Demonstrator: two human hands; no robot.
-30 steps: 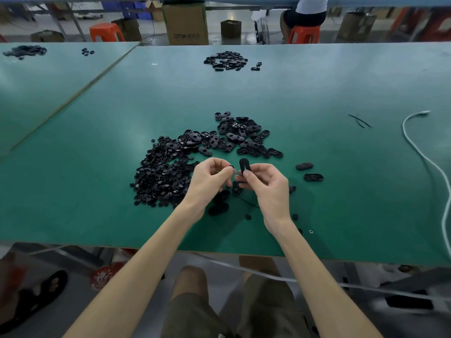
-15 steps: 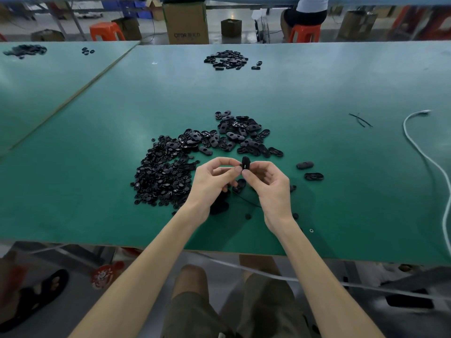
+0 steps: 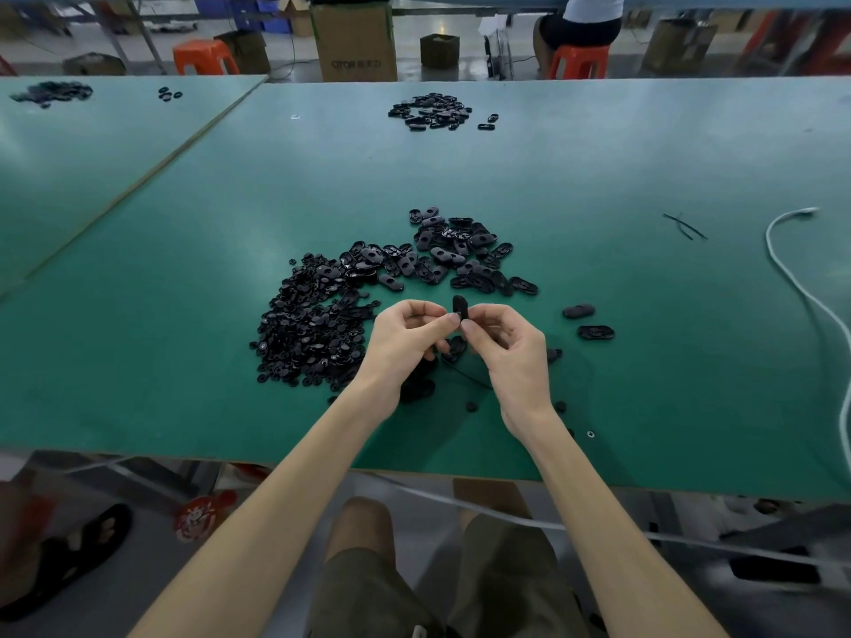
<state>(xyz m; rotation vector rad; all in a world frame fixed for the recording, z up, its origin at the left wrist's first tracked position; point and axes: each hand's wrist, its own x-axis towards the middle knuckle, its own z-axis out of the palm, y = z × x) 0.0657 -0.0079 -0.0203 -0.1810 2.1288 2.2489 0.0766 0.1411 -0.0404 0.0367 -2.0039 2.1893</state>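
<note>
Black part (image 3: 459,306), apparently pinched between left hand (image 3: 405,343) and right hand (image 3: 511,349).

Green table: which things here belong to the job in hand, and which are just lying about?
In the job: oval piece pinched by left hand and right hand; pile of oval pieces; heap of small round parts.
Lying about: white cable; far pile; wire scraps; cardboard box.

Your light is soft, overhead; the table (image 3: 138,384) glares pale toward its far edge, and its edges bow
</note>
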